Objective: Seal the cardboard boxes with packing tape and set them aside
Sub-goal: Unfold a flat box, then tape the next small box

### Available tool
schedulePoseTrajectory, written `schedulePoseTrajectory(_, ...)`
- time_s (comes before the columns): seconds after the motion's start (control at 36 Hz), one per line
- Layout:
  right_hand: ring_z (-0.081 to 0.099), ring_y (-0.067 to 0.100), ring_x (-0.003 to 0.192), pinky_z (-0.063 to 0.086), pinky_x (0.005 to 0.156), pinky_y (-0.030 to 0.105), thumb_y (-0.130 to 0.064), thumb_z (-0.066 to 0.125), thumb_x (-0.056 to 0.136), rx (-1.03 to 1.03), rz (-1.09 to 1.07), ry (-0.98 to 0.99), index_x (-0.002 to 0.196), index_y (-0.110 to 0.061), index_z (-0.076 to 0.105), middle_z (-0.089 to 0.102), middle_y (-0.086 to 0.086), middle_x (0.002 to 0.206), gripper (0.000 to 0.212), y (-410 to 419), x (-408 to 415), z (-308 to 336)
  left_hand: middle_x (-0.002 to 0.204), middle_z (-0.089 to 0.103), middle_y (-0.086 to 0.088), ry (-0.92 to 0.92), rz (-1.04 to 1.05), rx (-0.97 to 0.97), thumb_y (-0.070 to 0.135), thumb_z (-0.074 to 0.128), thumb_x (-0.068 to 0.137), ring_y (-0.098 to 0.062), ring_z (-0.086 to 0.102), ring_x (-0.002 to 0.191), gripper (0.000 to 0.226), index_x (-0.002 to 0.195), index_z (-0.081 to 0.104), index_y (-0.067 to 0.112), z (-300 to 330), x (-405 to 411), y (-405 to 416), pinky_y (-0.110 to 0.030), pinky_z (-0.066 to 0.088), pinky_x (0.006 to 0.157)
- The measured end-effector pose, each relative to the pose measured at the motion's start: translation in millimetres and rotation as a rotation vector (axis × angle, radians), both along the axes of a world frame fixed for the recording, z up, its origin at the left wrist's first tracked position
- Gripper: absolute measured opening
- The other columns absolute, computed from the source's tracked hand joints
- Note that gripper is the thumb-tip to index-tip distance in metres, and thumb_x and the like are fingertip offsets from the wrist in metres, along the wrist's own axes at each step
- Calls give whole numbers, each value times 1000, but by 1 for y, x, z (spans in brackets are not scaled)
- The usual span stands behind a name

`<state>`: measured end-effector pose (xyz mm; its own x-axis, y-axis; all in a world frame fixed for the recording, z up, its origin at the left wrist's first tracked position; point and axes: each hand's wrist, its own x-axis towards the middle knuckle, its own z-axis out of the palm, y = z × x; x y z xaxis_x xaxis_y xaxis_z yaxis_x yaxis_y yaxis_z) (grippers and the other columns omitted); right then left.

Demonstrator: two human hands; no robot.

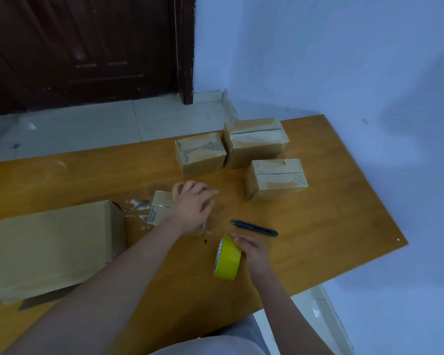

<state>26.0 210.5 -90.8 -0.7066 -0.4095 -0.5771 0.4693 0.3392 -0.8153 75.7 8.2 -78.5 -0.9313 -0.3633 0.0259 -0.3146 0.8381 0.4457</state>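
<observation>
**Small box under the left hand, tape roll in the right**

At the far left of the wooden table [344,201] lies a large cardboard box [54,247] on its side, its open end turned toward the middle. Just beside that end, scraps of torn tape [139,204] stick to the tabletop.

Next comes a small box [160,206], mostly hidden under the left hand [192,203]. The hand rests on top of it with the fingers spread and bent down over the far edge; whether they actually clamp the box cannot be told through the blur.

Beyond the hand, toward the far edge of the table, three taped boxes stand near each other: a left box [200,155], a taller back box [254,142] touching it, and a right box [274,179] a little apart and nearer.

Near the front, the right hand [253,249] holds a yellow tape roll [227,258] standing on edge, fingers curled over its top and side. A black utility knife [254,228] lies flat just beyond the roll, between it and the right box.
</observation>
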Motion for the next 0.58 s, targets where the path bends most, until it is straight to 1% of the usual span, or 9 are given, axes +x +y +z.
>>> schedulePoseTrajectory(0.08,65,15,93,49,85,32,-10,60,89,5,-15,-7,86,-21,75,73,-6,89,19,-1,2,3,113,58,-1,122,-106,-38,39,34,78,-16,34,112,48,107,70,24,3,19,-2,-42,25,95)
schedulePoseTrajectory(0.14,64,15,94,49,83,30,-10,59,90,2,-23,-4,87,-21,75,73,-6,90,19,0,3,4,127,50,-1,-13,-232,-27,38,43,79,-17,25,121,41,107,70,25,7,30,-1,-47,28,103)
schedulePoseTrajectory(0.19,64,16,95,48,83,29,-9,58,90,-5,-25,3,88,-18,75,73,-4,93,19,0,5,5,143,32,2,-192,-304,-43,37,53,82,-21,14,133,38,118,62,28,6,39,-1,-45,20,112)
schedulePoseTrajectory(0.25,64,17,95,49,82,29,-8,58,90,-10,-19,10,90,-16,74,73,-1,94,18,-1,6,6,148,23,2,-250,-327,-98,34,59,83,-25,9,137,39,122,57,30,4,44,0,-44,16,114)
schedulePoseTrajectory(0.31,64,17,94,49,80,27,-8,58,90,-9,-12,16,91,-15,74,73,-1,95,18,-2,7,7,144,33,-5,-177,-315,-171,32,66,81,-28,15,132,30,111,61,27,-1,45,4,-52,27,110)
schedulePoseTrajectory(0.36,64,16,94,49,81,27,-9,58,90,0,-9,20,94,-15,74,73,-1,96,17,-2,7,6,129,50,-11,-122,-264,-257,28,78,70,-31,28,120,25,90,64,22,-5,44,9,-58,44,95)
schedulePoseTrajectory(0.44,65,17,96,50,86,32,-10,59,89,11,0,31,96,-14,75,74,0,96,18,-2,8,4,112,60,-12,-39,-150,-275,24,86,59,-32,39,106,28,76,64,17,-9,40,23,-54,52,82)
schedulePoseTrajectory(0.5,66,18,97,50,87,34,-9,59,89,9,3,35,95,-14,75,74,0,96,18,-3,10,4,115,59,-13,3,-83,-248,18,84,62,-33,39,105,27,82,65,14,-10,35,33,-55,49,87)
schedulePoseTrajectory(0.58,65,19,97,50,86,33,-6,60,88,10,-6,34,93,-14,74,73,2,96,17,-4,11,4,140,40,-12,-110,1,-166,10,63,84,-39,35,121,34,118,58,13,-13,30,40,-56,29,108)
